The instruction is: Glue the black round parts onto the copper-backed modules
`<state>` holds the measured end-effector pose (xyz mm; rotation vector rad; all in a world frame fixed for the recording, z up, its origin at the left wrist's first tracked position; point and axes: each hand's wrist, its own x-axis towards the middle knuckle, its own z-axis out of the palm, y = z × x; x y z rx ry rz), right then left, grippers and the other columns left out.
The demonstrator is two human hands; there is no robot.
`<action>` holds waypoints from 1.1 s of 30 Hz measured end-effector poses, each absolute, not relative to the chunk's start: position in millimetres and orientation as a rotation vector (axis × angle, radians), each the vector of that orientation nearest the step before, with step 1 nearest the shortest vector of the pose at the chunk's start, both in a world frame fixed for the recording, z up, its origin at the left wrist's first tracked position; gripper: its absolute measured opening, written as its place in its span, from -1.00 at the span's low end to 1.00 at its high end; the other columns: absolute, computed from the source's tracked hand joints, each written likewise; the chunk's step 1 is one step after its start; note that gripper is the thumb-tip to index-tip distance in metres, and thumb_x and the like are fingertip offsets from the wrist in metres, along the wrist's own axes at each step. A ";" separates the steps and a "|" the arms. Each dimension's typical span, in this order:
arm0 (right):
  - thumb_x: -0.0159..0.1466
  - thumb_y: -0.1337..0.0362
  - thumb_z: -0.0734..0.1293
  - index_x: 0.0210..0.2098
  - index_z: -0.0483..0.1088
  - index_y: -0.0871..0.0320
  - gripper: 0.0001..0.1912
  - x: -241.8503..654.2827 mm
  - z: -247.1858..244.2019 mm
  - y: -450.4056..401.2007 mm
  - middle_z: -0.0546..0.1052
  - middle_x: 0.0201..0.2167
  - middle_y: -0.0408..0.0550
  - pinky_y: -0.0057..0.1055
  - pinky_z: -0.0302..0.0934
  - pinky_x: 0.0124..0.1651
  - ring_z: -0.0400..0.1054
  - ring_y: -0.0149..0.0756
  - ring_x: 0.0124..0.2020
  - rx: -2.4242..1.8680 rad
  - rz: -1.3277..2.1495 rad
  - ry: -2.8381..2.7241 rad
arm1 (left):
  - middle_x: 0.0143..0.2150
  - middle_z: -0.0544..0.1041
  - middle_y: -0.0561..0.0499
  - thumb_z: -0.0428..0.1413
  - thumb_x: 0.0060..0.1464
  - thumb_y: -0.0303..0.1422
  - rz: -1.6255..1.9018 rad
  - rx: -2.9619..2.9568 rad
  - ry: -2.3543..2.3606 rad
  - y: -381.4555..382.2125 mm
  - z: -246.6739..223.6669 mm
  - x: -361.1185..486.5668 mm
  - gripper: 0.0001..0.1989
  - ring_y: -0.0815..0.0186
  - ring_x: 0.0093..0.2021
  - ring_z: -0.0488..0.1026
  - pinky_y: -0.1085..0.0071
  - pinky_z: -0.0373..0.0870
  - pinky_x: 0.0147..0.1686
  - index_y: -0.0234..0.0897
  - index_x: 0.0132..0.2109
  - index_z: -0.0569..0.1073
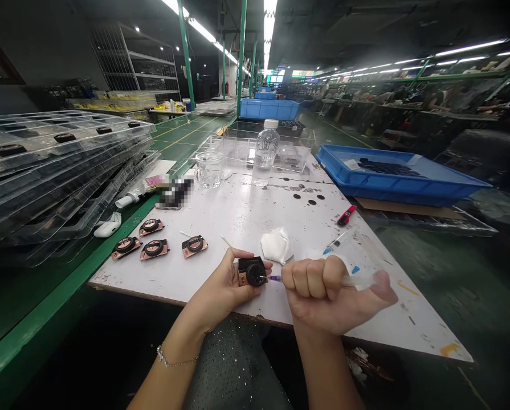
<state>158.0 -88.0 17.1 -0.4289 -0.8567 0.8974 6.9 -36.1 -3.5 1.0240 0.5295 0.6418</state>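
Observation:
My left hand [227,289] grips a small camera-shaped part [244,277], black and copper with a round black disc on its face, just above the table's front edge. Wrapped in a fist around a clear syringe [275,278] with a purple needle hub is my right hand [323,287], its thumb at the plunger end. The thin needle tip points left and meets the disc's face; whether it touches, I cannot tell. A crumpled white tissue [277,245] lies just beyond both hands. To the left lie several similar copper-and-black parts [195,245].
The white table [233,210] also bears a glass mug [209,169], a water bottle [266,151], black discs [312,203], a red cutter [347,215] and another syringe [334,244]. Stacked clear trays [66,171] rise at left; a blue bin [402,176] sits at right.

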 end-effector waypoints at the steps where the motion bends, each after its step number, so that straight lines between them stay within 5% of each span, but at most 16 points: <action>1: 0.21 -0.24 -0.04 -0.70 -0.10 0.13 -0.38 157.9 17.4 -88.1 -0.19 -0.82 -0.28 -0.43 -0.11 -0.63 -0.30 -0.46 -0.79 -0.459 0.899 -0.856 | -0.42 0.47 0.15 0.29 0.01 -0.47 0.652 1.031 0.536 -36.4 -3.4 7.5 -0.60 0.38 -0.30 0.49 0.50 0.32 -0.24 -0.18 -0.06 0.31; 7: 0.22 -0.22 -0.06 -0.69 -0.09 0.13 -0.39 156.2 18.3 -86.7 -0.18 -0.82 -0.28 -0.43 -0.12 -0.61 -0.31 -0.47 -0.77 -0.466 0.916 -0.821 | -0.56 0.32 0.23 0.30 -0.01 -0.48 0.652 1.030 0.562 -37.3 -2.1 8.4 -0.59 0.35 -0.32 0.49 0.47 0.35 -0.21 -0.18 -0.07 0.31; 14: 0.23 -0.22 -0.01 -0.68 -0.09 0.11 -0.40 155.8 16.2 -85.5 -0.17 -0.80 -0.30 -0.40 -0.14 -0.60 -0.31 -0.47 -0.76 -0.443 0.920 -0.813 | -0.40 0.46 0.14 0.29 0.00 -0.49 0.662 1.031 0.518 -36.8 -3.2 7.8 -0.62 0.37 -0.27 0.49 0.48 0.34 -0.20 -0.18 -0.08 0.32; 26: 0.23 -0.24 -0.01 -0.67 -0.09 0.11 -0.39 154.4 19.1 -84.1 -0.17 -0.79 -0.29 -0.41 -0.13 -0.60 -0.30 -0.47 -0.75 -0.445 0.931 -0.828 | -0.46 0.43 0.16 0.25 0.04 -0.53 0.642 1.062 0.522 -37.2 -1.4 6.4 -0.63 0.33 -0.19 0.52 0.49 0.37 -0.19 -0.18 -0.06 0.30; 30: 0.23 -0.30 -0.01 -0.66 -0.05 0.12 -0.35 145.8 24.8 -97.2 -0.11 -0.80 -0.27 -0.38 -0.06 -0.57 -0.23 -0.45 -0.75 -0.505 0.771 -0.992 | -0.17 0.56 -0.02 0.25 0.06 -0.51 0.636 1.052 0.519 -37.0 -1.3 6.2 -0.63 0.27 -0.05 0.51 0.42 0.37 -0.08 -0.19 -0.06 0.28; 33: 0.16 -0.35 0.17 -0.71 -0.03 0.11 -0.29 143.9 15.3 -133.8 -0.05 -0.80 -0.25 -0.35 -0.02 -0.56 -0.13 -0.41 -0.74 -0.675 0.433 -1.063 | 0.05 0.52 -0.15 0.24 0.07 -0.50 0.626 1.059 0.510 -36.3 -3.0 5.8 -0.62 0.24 0.02 0.49 0.33 0.32 0.02 -0.19 -0.05 0.25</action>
